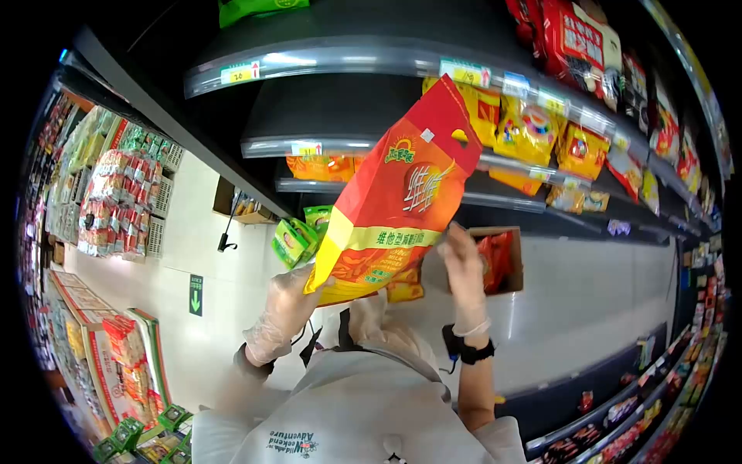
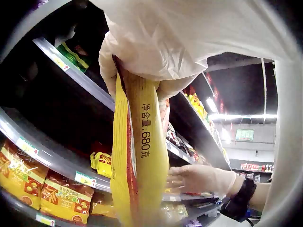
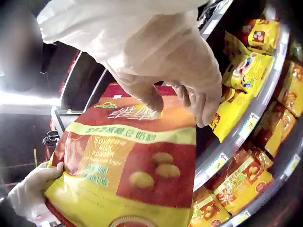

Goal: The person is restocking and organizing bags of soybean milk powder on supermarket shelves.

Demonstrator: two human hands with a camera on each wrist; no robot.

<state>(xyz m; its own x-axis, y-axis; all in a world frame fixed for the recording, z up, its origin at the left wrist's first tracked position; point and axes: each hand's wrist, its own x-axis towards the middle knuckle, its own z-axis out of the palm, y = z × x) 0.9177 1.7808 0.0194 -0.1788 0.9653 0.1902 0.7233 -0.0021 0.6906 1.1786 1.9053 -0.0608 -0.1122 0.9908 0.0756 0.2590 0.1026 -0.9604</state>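
Note:
A large red, orange and yellow bag of soybean milk powder (image 1: 402, 193) stands tilted before the shelves, its red top toward them. My left hand (image 1: 284, 305), in a clear glove, grips the bag's lower left edge. In the left wrist view the bag's yellow side (image 2: 149, 142) shows below the left hand (image 2: 156, 52), between thumb and fingers. My gloved right hand (image 1: 464, 271) is beside the bag's right edge, blurred in the head view. In the right wrist view the right hand's (image 3: 165, 66) thumb overlaps the bag's front, its fingers loosely bent near the edge.
Shelves with price-tag rails (image 1: 348, 58) run ahead, bearing yellow bags (image 1: 529, 131). Below stands an open cardboard box (image 1: 506, 263) with red bags. Green packs (image 1: 297, 240) are lower left of the shelf. Snack displays (image 1: 120, 201) stand farther left across the floor (image 1: 224, 263).

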